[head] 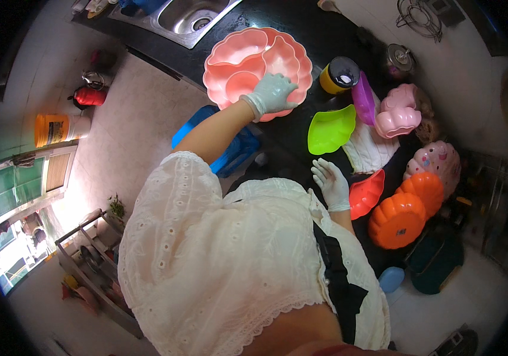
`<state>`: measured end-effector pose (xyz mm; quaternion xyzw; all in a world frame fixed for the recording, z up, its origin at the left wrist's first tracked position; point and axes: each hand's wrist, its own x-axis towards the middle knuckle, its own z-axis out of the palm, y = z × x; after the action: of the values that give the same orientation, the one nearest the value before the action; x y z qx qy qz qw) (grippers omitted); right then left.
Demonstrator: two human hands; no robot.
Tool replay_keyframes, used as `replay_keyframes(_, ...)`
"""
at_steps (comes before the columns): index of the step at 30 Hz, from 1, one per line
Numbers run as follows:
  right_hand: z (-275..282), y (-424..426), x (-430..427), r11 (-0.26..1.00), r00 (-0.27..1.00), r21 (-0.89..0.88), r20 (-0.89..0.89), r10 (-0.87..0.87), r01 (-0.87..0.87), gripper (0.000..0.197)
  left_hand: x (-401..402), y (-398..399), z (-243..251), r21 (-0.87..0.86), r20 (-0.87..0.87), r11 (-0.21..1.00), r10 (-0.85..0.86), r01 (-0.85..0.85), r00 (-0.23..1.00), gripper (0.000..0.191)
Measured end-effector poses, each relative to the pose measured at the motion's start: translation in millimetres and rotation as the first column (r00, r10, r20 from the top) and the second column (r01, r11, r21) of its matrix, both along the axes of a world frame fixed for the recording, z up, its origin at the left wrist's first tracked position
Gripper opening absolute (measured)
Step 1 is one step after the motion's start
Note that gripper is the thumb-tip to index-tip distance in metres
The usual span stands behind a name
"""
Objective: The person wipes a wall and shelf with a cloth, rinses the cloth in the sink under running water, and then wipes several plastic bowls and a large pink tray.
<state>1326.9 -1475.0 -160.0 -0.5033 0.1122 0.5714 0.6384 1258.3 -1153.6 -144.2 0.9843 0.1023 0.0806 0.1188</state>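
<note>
My left hand (275, 94), in a thin whitish glove, lies palm down on a round pink scalloped plastic tray (222, 53) with several compartments. Its fingers are bent over the tray's right part, the thumb near the rim; their tips are hidden, so a grip cannot be told. The gloved right hand (330, 183) is held low near my body, fingers extended, with nothing in it. Close by it are a red shell-shaped dish (366, 195) and a lime green one (332, 129). A purple dish (364, 100) leans near a white cloth (369, 149).
A steel sink (191, 18) is set in the black countertop (156, 42). A yellow container with a black lid (342, 73) stands right of the tray. Pink scalloped bowls (398, 111) and orange ones (396, 220) sit farther right. Below the counter edge is a blue plastic stool (236, 149).
</note>
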Motion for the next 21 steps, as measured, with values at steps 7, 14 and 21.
replay_keyframes(7,-1.2,-2.9,3.9,1.0,1.0,-0.029,0.022,-0.002,0.002,0.039,5.5,-12.4,13.0,-0.033,-0.177,0.999,0.018,-0.024,0.984,0.029)
replay_keyframes(14,-0.3,-5.4,3.6,0.999,1.0,-0.029,-0.006,-0.018,0.018,0.038,10.8,5.1,-26.3,0.143,-0.011,0.977,0.163,-0.16,0.987,0.018)
replay_keyframes(21,1.9,-4.5,1.6,1.0,1.0,-0.028,0.001,-0.002,0.002,0.039,43.6,14.9,-40.7,0.135,0.052,0.95,0.276,-0.28,0.96,0.015)
